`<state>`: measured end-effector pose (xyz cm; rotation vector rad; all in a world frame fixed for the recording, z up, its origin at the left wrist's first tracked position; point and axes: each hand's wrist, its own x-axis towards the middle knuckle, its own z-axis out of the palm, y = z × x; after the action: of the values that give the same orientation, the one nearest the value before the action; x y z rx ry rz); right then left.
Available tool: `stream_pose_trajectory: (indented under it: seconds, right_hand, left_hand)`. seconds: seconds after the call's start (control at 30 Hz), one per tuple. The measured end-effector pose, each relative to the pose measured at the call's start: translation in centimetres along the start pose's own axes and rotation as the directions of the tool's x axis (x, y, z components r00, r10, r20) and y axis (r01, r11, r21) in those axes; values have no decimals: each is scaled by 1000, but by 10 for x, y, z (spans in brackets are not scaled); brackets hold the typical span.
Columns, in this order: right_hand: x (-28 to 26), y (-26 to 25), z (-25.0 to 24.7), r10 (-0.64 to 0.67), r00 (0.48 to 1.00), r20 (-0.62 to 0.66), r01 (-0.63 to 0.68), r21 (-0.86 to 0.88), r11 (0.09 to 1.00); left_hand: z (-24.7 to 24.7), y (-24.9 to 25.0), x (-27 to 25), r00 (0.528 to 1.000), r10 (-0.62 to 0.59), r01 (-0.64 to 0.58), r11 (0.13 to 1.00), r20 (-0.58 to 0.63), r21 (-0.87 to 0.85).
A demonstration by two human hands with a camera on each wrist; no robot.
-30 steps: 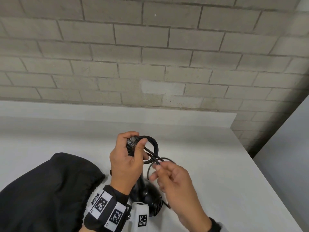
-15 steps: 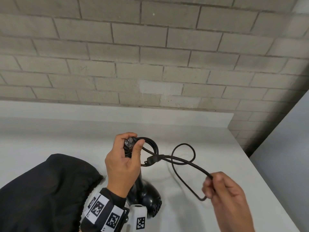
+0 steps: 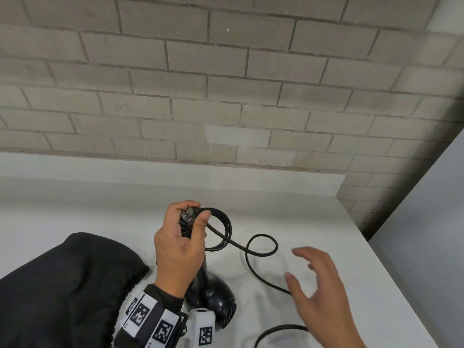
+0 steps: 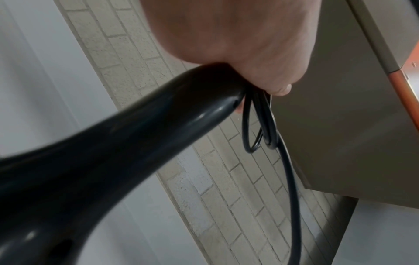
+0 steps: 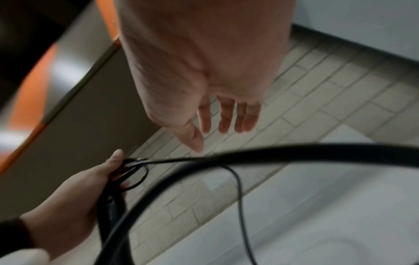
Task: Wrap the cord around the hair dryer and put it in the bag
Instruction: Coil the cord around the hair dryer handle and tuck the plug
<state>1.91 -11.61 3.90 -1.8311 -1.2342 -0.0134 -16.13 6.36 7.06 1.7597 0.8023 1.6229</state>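
My left hand [image 3: 179,243] grips the handle end of the black hair dryer [image 3: 212,292], head down over the white table, and pins a few coils of its black cord [image 3: 221,231] against the handle. The handle [image 4: 127,139] fills the left wrist view, with the cord loops [image 4: 260,129] hanging under my fingers. From the coils the cord trails right in a loose loop [image 3: 262,244] and runs under my right hand [image 3: 319,285]. That hand hovers above the table with fingers spread, holding nothing [image 5: 217,114]. The black drawstring bag [image 3: 62,290] lies at the lower left.
The white table [image 3: 339,229] ends at a right edge, with a grey panel [image 3: 431,222] beyond it. A grey brick wall [image 3: 226,84] stands close behind the table. More cord [image 3: 278,331] curls near the front edge.
My right hand let go of the cord it was pulling out to the right and now hovers open. The freed cord dropped into a loose loop. The left hand kept its grip.
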Motion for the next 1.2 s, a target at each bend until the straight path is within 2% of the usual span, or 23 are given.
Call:
stream_pose_trajectory:
  seconds: [0.07, 0.1, 0.2, 0.23, 0.27, 0.37, 0.43, 0.53, 0.7, 0.8, 0.9, 1.07, 1.2]
  right_hand:
    - [9, -22, 12, -92, 996, -14, 92, 11, 996]
    - [14, -32, 18, -123, 992, 26, 122, 23, 992]
    - [22, -50, 33, -148, 950, 274, 138, 57, 989]
    - [24, -53, 36, -175, 925, 338, 172, 38, 984]
    - [26, -57, 38, -221, 910, 350, 237, -2, 972]
    - [37, -72, 30, -393, 898, 197, 413, -73, 908]
    - [49, -80, 21, -471, 876, 106, 476, -26, 879]
    - [67, -94, 7, -511, 856, 74, 503, 102, 858]
    - [92, -110, 5, -471, 882, 30, 446, 273, 852]
    - [101, -116, 9, -429, 902, 48, 389, 341, 856]
    - [105, -121, 18, -364, 929, 63, 306, 419, 855]
    - [107, -125, 34, -213, 968, 130, 121, 504, 855]
    - [99, -119, 45, -3, 975, 222, -123, 551, 826]
  left_hand:
    - [0, 0, 0, 1000, -8, 8, 1000, 4, 1]
    - [0, 0, 0, 1000, -13, 13, 1000, 5, 1]
    - [-1, 0, 0, 1000, -16, 16, 1000, 8, 9]
    - [-1, 1, 0, 1000, -15, 15, 1000, 11, 10]
    - [-2, 2, -1, 1000, -15, 15, 1000, 12, 12]
    - [-4, 3, 0, 1000, -9, 8, 1000, 18, 19]
    - [-5, 4, 1, 999, 11, -12, 1000, 43, 29]
    - [-6, 8, 0, 995, 35, -34, 999, 99, -16]
    - [-10, 14, -2, 983, 61, -34, 987, 173, -154]
    - [-12, 18, -2, 973, 69, -38, 989, 220, -143]
    - [-13, 18, -2, 975, 60, -36, 993, 215, -117]
    - [-16, 16, -4, 969, 112, -83, 987, 221, -136]
    - [-17, 16, -5, 974, 148, -121, 980, 170, -158]
